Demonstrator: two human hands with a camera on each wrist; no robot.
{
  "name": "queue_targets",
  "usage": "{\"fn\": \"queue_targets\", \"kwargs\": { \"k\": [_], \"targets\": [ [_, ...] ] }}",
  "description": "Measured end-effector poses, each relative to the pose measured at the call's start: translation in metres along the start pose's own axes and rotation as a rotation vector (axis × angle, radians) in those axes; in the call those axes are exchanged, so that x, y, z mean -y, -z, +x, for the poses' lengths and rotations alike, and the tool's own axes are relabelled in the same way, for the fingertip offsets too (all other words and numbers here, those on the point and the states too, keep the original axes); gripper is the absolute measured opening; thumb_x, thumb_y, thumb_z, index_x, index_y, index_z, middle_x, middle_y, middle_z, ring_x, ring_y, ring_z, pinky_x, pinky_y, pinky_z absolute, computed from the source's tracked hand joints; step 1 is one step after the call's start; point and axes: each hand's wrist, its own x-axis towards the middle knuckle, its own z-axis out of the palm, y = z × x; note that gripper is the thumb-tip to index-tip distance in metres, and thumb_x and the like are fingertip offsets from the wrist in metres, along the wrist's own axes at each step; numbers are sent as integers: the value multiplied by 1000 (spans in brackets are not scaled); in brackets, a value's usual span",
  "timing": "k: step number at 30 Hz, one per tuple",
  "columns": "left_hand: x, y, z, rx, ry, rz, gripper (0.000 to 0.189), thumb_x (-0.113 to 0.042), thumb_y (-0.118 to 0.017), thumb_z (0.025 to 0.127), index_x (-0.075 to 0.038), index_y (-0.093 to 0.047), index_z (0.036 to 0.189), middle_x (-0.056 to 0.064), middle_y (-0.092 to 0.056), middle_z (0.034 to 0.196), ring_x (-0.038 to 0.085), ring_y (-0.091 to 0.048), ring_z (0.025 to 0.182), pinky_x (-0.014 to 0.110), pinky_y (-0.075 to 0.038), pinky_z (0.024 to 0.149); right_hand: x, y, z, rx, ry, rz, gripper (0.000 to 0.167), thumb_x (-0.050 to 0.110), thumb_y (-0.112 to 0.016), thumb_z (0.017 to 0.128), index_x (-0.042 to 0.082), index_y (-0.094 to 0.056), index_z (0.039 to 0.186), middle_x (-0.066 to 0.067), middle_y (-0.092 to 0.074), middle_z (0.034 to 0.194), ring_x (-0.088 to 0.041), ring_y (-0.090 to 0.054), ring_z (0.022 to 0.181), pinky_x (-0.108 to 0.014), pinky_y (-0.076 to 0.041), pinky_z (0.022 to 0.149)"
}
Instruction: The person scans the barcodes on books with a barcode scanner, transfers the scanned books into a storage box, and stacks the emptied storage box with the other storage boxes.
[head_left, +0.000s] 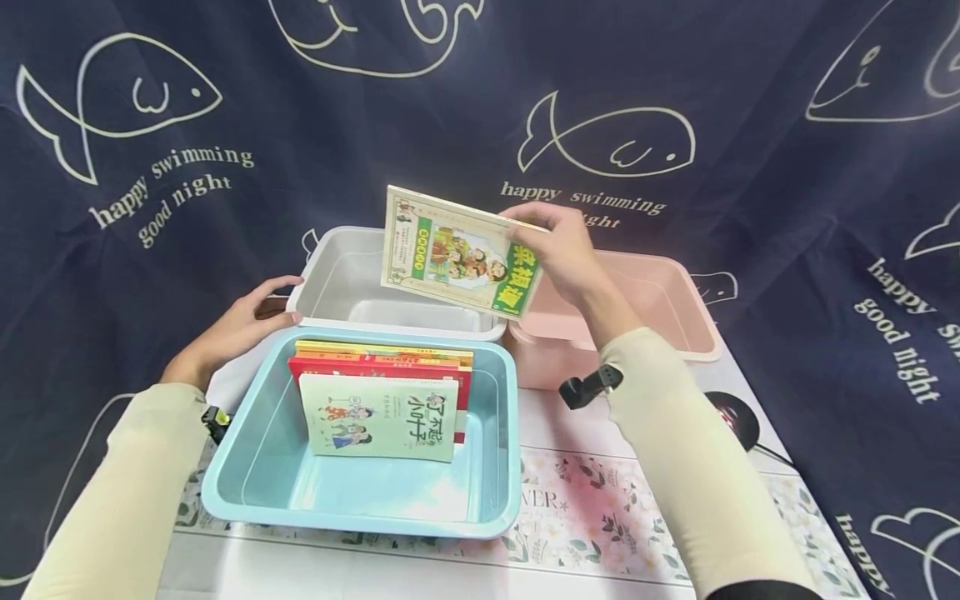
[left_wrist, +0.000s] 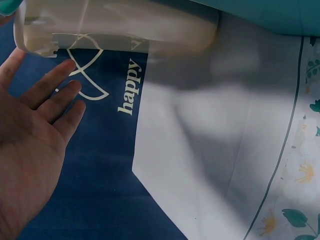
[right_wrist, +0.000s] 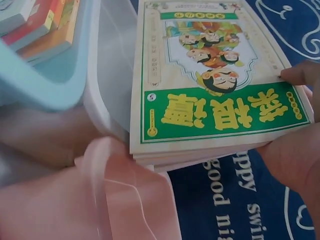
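Note:
My right hand [head_left: 564, 250] grips a cream-covered picture book [head_left: 463, 254] with a green title band by its edge. The book hangs tilted over the grey-white bin [head_left: 326, 287] and overlaps the corner of the pink bin [head_left: 656, 304]. In the right wrist view its cover [right_wrist: 205, 112] faces up, with thumb and fingers on opposite sides. My left hand [head_left: 240, 327] is at the left rim of the grey-white bin, fingers extended and spread in the left wrist view. The light blue bin [head_left: 247, 442] in front holds several upright books, a pale green one [head_left: 375, 417] foremost.
Red [head_left: 465, 400] and orange-yellow books stand behind the pale green one. A table with a floral-patterned cloth [head_left: 600, 508] lies under the bins. A dark round object [head_left: 738, 419] sits at the right edge. A dark blue fish-print curtain [head_left: 375, 142] hangs behind.

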Motion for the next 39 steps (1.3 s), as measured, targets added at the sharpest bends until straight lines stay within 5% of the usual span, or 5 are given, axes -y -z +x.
{"fn": "queue_targets", "kwargs": {
  "k": [11,21,34,39],
  "targets": [
    [1,1,2,-4,-1,4,78,-45,-58,103,-28,-16,166,27,-42,159,51,-49,137,80,-33,109,-14,-42,20,81,-75,-23,20,4,-66,93,6,-77,110,-8,-77,103,-16,-73,82,-28,-61,75],
    [-2,0,0,-2,-2,1,78,-46,-59,103,-26,-17,166,28,-44,156,51,-51,135,79,-32,110,-41,-63,16,138,-131,-105,26,5,-67,93,9,-77,117,-9,-76,118,-17,-68,104,-31,-54,96],
    [0,1,2,-5,1,-1,76,-43,-58,104,-27,-17,166,27,-44,156,49,-51,135,78,-34,110,-68,-87,5,226,-246,-129,24,9,-68,94,14,-78,115,-5,-77,117,-17,-65,111,-40,-48,107],
    [0,1,5,-2,-9,-6,77,-41,-60,103,-26,-18,166,28,-45,155,50,-51,135,79,-33,110,-74,-91,0,270,-293,-158,24,6,-68,93,14,-80,113,-6,-77,117,-18,-66,110,-38,-50,102]
  ]
}}
